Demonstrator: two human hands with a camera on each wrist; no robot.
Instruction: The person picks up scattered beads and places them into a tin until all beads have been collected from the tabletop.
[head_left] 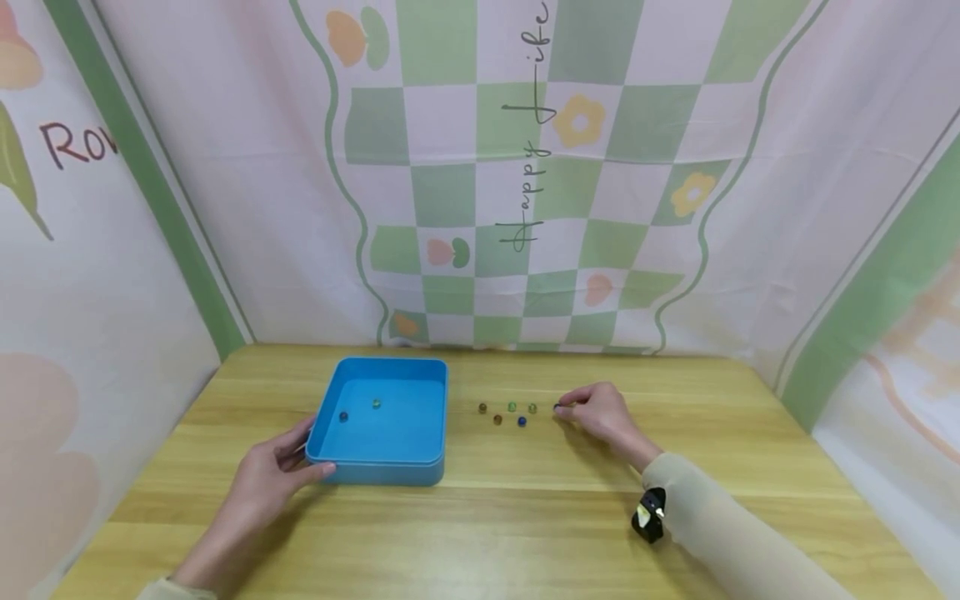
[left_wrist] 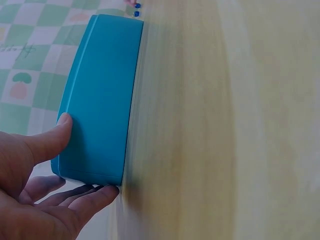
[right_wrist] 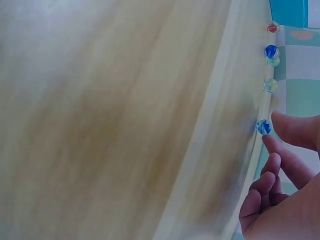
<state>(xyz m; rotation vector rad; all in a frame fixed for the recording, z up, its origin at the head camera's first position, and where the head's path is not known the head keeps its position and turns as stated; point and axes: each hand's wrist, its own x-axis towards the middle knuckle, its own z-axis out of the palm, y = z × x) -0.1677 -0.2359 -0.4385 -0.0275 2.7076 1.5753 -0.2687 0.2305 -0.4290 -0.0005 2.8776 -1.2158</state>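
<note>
A checked cloth [head_left: 525, 192] behind, a wooden table [head_left: 480, 533] below, and from the head view there's the box [head_left: 426, 472], two marbles [head_left: 377, 403] inside! The left hand [head_left: 266, 475] grips its near-left corner; five marbles [head_left: 522, 422] sit between box and right hand [head_left: 603, 412], fingertips right at a blue marble [head_left: 557, 407]. Left wrist: thumb on the box's side, fingers round the corner. Right wrist: thumb and forefinger flank that blue marble on the table; pinch closed? Can't tell!

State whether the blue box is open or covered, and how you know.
Open: no lid covers the blue box, and two marbles show inside it.
</note>
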